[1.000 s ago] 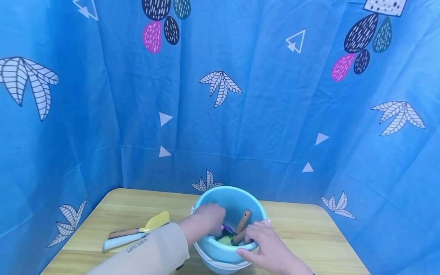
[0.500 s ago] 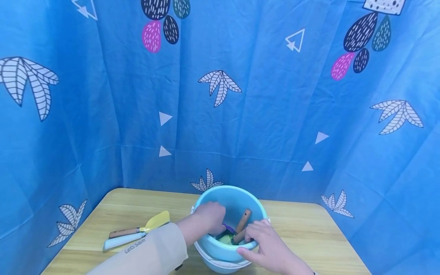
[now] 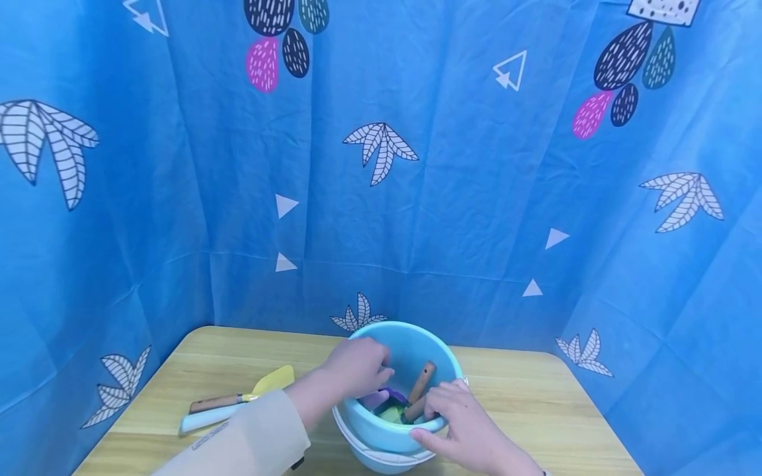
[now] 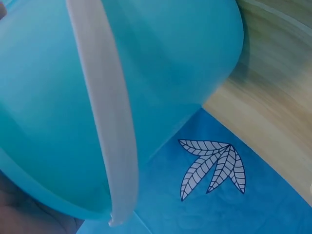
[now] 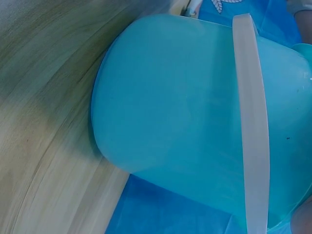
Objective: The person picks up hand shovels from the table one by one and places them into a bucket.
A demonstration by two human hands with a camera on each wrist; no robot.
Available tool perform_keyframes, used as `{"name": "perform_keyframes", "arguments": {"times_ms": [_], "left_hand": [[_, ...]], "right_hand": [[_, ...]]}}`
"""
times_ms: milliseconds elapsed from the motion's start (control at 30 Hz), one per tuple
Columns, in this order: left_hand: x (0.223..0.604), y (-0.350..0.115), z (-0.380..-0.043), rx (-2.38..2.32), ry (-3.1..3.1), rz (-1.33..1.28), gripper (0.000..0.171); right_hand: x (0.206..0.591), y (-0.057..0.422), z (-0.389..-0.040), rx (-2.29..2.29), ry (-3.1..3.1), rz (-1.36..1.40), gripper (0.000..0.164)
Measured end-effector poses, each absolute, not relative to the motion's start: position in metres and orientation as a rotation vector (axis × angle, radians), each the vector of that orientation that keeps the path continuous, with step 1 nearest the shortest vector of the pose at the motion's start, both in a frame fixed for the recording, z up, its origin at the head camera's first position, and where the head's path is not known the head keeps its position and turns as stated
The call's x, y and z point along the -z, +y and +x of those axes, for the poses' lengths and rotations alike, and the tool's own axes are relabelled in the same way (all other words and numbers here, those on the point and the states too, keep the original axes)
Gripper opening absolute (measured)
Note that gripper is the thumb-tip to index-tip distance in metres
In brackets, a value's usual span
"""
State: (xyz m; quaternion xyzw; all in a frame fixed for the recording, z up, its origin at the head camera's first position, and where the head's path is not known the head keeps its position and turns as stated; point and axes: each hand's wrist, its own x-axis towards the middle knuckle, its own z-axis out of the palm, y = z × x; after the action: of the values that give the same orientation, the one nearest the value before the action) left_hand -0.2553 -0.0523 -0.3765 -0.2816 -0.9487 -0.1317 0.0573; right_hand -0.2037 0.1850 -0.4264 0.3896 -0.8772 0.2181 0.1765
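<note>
A light blue bucket stands near the table's front, with several hand tools inside. Among them are two wooden handles, a lilac handle next to a purple piece, and something green. Over the bucket's left rim is my left hand, fingers loosely bent, with nothing visible in them; the lilac handle lies just below. My right hand grips the near right rim, thumb outside and fingers inside. Both wrist views mostly show the bucket's outer wall and its white carry handle.
On the table's left lie a yellow-bladed tool with a wooden handle and a light blue handle, partly behind my left sleeve. The wooden table is enclosed by a blue patterned cloth at the back and sides.
My left hand has come up from inside the bucket and moved left, uncovering the lilac handle. My right hand stays on the rim.
</note>
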Motion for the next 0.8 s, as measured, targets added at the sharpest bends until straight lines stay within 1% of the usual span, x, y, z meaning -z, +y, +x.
{"name": "perform_keyframes", "arguments": {"times_ms": [200,467,800], "left_hand": [[0.377,-0.061,-0.258,0.465,-2.826,-0.841,0.019],[0.379,-0.077,-0.261,0.574,-2.734,-0.758,0.015],[0.382,-0.106,-0.262,0.709,-2.584,-0.524,0.015]], "right_hand": [[0.424,0.184,-0.202,-0.62,-2.502,1.092,0.025],[0.424,0.184,-0.202,-0.623,-2.485,1.112,0.027],[0.423,0.183,-0.203,-0.63,-2.512,1.084,0.027]]}}
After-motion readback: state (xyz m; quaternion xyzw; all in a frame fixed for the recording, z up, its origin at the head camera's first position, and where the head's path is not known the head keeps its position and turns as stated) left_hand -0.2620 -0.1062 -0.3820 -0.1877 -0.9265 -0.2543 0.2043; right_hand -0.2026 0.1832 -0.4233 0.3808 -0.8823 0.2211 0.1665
